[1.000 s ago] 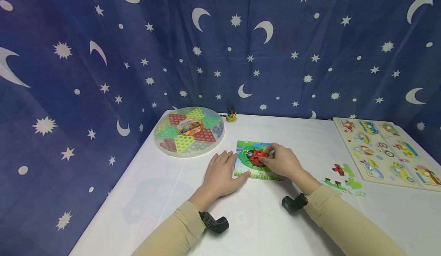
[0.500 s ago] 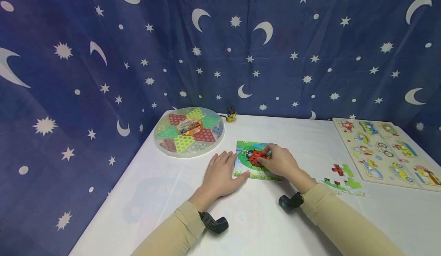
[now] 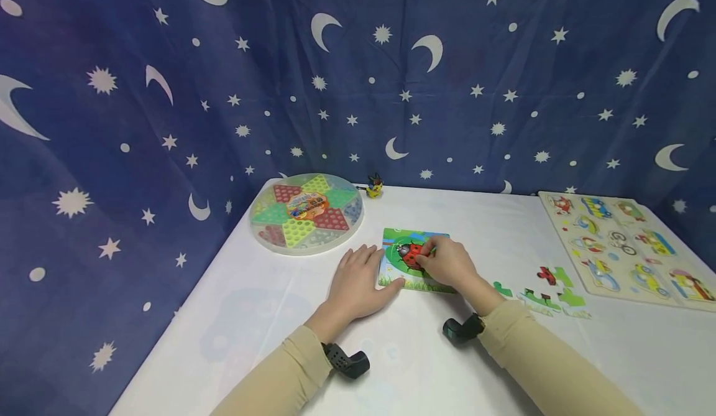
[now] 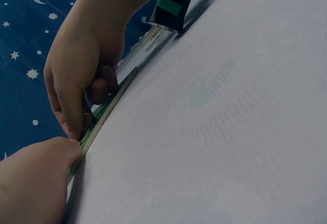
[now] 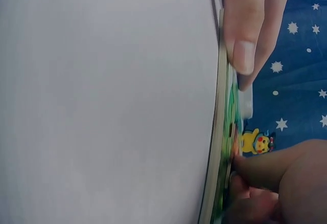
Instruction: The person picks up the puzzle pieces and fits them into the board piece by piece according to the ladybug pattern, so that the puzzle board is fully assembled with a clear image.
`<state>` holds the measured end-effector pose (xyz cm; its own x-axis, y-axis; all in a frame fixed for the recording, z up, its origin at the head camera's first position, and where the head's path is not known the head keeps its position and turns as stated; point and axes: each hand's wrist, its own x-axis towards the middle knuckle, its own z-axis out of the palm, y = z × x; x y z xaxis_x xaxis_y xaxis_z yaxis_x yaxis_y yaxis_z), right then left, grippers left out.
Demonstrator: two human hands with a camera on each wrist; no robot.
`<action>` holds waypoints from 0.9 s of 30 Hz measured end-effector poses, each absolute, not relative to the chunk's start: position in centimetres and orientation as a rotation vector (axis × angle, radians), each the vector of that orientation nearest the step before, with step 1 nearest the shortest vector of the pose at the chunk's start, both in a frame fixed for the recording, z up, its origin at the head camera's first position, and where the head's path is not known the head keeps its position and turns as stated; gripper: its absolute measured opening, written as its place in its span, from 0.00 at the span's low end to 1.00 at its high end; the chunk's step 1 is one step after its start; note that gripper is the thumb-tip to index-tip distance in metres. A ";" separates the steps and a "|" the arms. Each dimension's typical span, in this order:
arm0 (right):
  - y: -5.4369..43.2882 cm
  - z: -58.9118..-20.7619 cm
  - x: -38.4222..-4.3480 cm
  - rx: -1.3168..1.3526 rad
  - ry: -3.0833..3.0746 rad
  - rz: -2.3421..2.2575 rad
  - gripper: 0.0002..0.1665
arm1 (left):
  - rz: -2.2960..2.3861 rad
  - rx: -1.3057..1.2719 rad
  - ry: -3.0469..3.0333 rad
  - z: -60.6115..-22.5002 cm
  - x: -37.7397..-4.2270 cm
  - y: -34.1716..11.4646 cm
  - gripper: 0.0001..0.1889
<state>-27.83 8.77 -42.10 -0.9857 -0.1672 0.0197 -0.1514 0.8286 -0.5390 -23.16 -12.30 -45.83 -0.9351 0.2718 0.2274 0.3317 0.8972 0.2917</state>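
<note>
The puzzle (image 3: 392, 268) with the red ladybug (image 3: 410, 255) lies flat on the white counter (image 3: 419, 360), between both hands. The left hand (image 3: 357, 284) is spread out, not grasping anything, with its thumb touching the puzzle near the front left corner. The right hand (image 3: 449, 263) has a pinching grip: finger and thumb seem to hold a small piece (image 3: 432, 252), mostly hidden, at the ladybug's right side. To do this well, I think the left hand should stop the puzzle sliding. Turn the piece until its picture and bumps match, then press gently. Pushing too hard might pop other bits up. More loose pieces (image 3: 570, 297) sit to the right.
</note>
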 end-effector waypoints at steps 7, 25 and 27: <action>8.4 -42.0 -27.3 -0.265 2.982 -0.943 0.09 | -0.502 -0.460 -2.881 -45.7 -23.3 -12.3 0.44; 7.8 -42.9 -27.4 0.014 2.929 -1.126 0.09 | -0.531 -0.467 -2.884 -45.7 -23.5 -12.6 0.44; 8.0 -42.9 -27.4 0.020 2.919 -1.139 0.09 | -0.525 -0.470 -2.883 -45.8 -23.5 -12.4 0.44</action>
